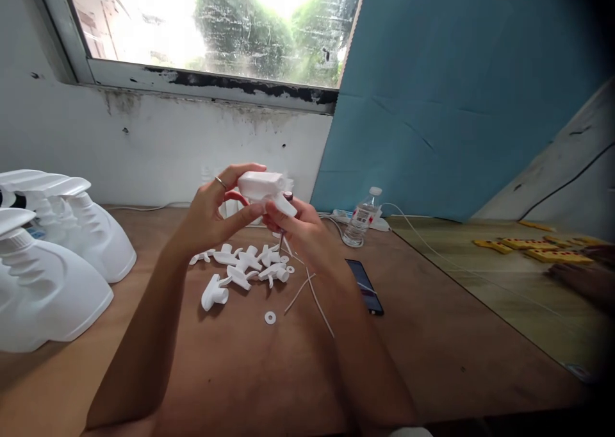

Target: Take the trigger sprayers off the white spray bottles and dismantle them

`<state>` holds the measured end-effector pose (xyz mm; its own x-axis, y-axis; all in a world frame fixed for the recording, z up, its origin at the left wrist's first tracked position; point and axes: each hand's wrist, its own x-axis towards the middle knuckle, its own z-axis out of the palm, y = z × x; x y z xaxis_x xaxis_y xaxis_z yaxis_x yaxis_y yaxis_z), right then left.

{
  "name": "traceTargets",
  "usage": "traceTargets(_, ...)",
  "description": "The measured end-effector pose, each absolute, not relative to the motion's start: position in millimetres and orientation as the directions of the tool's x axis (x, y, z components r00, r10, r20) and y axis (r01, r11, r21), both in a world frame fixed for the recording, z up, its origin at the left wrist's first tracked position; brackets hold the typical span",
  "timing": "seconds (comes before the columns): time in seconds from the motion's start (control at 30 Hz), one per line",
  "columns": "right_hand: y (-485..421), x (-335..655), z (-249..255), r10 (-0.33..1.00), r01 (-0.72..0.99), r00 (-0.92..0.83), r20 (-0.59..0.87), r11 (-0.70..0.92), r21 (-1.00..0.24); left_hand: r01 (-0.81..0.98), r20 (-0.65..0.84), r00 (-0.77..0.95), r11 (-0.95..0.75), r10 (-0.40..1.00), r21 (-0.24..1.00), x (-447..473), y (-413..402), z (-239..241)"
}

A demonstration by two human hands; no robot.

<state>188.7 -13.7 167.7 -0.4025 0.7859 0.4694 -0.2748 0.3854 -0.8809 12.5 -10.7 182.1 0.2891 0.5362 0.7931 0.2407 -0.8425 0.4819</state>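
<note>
We have our left grip (211, 209) clamped on the spray head (261, 186), raised above the worktop (240, 373); our right grip (303, 232) clamps it too, lower down. Below: loose heads (248, 257), a ring (267, 319) nearer us, phone (365, 286) at right.

the brown table (240, 373) has a white wall (168, 145), bright window (240, 33) and blue sheet (432, 91) past its far edge.
</note>
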Motion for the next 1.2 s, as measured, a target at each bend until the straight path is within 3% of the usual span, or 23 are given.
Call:
traceTargets(0.17,-20.7,185.0,172.8,0.814,-0.210,-0.380,0.439,0.387,-0.898,0.370,0.857,0.158,-0.834,0.491,0.410,13.2,-13.4,182.4)
traceTargets(0.27,-27.5,186.9,177.1,0.847,-0.056,-0.321,0.424,0.430,-0.901,0.406,0.866,0.132,-0.824,0.482,0.396,16.9,-19.0,184.6)
traceTargets(0.4,-33.8,188.1,178.7,0.822,0.212,-0.190,0.537,0.568,-0.795,0.417,0.871,0.103,-0.816,0.480,0.400,20.5,-24.6,185.6)
traceTargets(0.5,-34.2,186.8,177.3,0.764,0.293,-0.146,0.629,0.641,-0.710,0.375,0.865,0.086,-0.821,0.494,0.431,22.3,-24.7,184.7)
traceTargets(0.73,-30.3,188.3,176.8,0.769,0.140,-0.175,0.614,0.637,-0.758,0.280,0.812,0.064,-0.792,0.579,0.543,24.2,-20.0,183.0)
traceTargets(1.03,-20.8,196.9,178.3,0.817,-0.099,-0.143,0.559,0.550,-0.829,0.031,0.725,0.085,-0.729,0.684,0.684,37.2,-11.6,180.0)
traceTargets(1.2,-14.3,199.2,176.1,0.848,-0.150,-0.097,0.522,0.506,-0.850,0.029,0.701,0.037,-0.702,0.712,0.712,46.8,-4.5,174.7)
